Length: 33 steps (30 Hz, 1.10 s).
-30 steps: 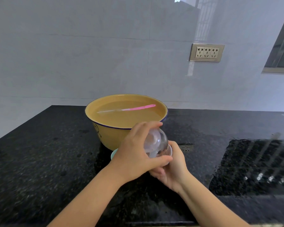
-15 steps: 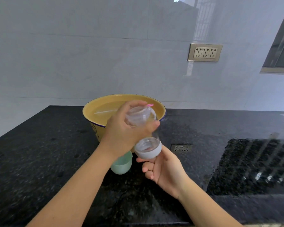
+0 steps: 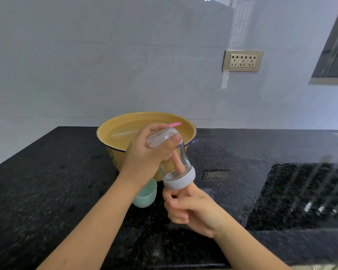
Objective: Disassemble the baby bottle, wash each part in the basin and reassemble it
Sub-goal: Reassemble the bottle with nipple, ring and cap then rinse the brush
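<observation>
My left hand [image 3: 144, 158] grips the clear baby bottle [image 3: 180, 152] by its base and holds it tilted in front of the yellow basin [image 3: 144, 114], mouth down and to the right. A grey collar ring [image 3: 180, 180] sits on the bottle's mouth. My right hand [image 3: 191, 209] is just below it. Its index finger is pushed up through the ring into the bottle, and the other fingers are curled under. The basin holds water with a thin pink-handled brush [image 3: 175, 124] floating in it.
A mint green cap [image 3: 147, 194] stands on the black speckled counter [image 3: 47, 182] below my left wrist, against the basin. A dark glass hob [image 3: 300, 191] lies at the right. On the tiled wall behind is a socket plate [image 3: 242, 60].
My left hand lifted the bottle from low over the counter up to the basin rim and tilted it. My right hand shifted from cupping the collar to putting its index finger inside.
</observation>
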Each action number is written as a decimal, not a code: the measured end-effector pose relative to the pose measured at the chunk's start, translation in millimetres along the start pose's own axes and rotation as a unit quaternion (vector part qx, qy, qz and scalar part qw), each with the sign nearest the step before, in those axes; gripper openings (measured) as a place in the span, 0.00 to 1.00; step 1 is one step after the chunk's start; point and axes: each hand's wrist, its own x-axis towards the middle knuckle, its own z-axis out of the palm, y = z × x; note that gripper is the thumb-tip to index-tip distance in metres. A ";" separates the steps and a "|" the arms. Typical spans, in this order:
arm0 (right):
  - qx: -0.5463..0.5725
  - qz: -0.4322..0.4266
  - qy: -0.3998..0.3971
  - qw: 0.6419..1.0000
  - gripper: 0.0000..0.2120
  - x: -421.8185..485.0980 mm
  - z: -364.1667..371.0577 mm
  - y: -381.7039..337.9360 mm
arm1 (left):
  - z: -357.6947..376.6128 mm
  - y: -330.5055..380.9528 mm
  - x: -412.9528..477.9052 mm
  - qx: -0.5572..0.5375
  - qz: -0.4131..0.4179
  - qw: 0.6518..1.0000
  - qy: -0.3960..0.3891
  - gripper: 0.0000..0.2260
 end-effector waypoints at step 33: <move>-0.075 -0.021 0.316 0.945 0.10 7.6 0.1 0.1 | -9.0 -0.1 -4.3 0.002 0.043 0.999 0.008 0.21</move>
